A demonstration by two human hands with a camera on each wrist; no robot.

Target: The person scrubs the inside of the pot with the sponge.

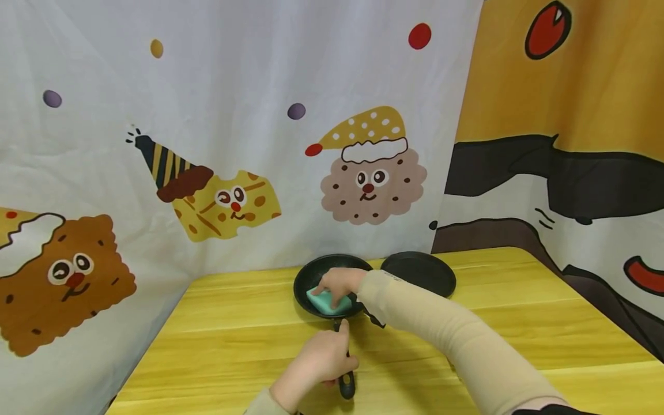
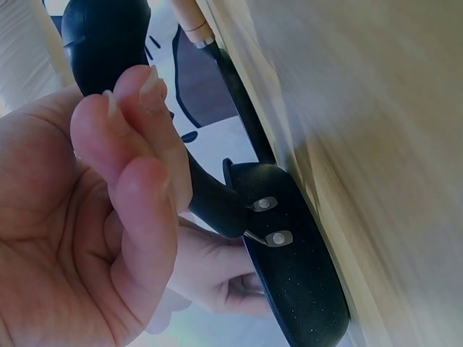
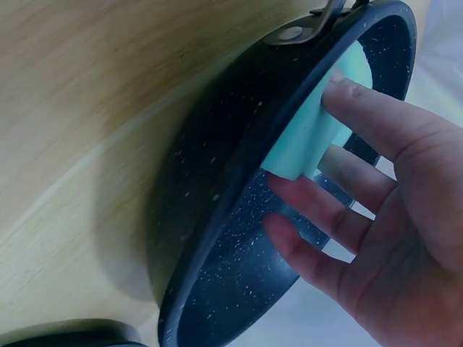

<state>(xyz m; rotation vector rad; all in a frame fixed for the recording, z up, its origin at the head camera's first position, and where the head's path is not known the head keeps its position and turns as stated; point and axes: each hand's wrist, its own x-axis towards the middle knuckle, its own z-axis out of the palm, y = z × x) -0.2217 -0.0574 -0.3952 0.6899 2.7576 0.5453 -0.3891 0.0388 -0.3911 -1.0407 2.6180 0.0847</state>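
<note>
A black speckled frying pan (image 1: 307,271) sits on the table, its dark handle (image 1: 346,385) pointing toward me. My left hand (image 1: 324,354) grips that handle, index finger stretched along it toward the rim. Seen from the left wrist, the curled fingers (image 2: 141,195) wrap the handle. Inside the pan lies a mint-green sponge (image 1: 327,301), bent in the right wrist view (image 3: 311,137). My right hand (image 1: 339,282) reaches in over the far side and holds the sponge between thumb and fingers, with the other fingers spread over the pan's inner surface.
To the right of the frying pan, a flat black pan (image 1: 419,274) lies near the table's back edge, partly behind my right sleeve (image 1: 441,323). A wooden handle (image 2: 192,22) joins a black shaft in the left wrist view. A printed curtain (image 1: 233,86) hangs behind the table (image 1: 223,346).
</note>
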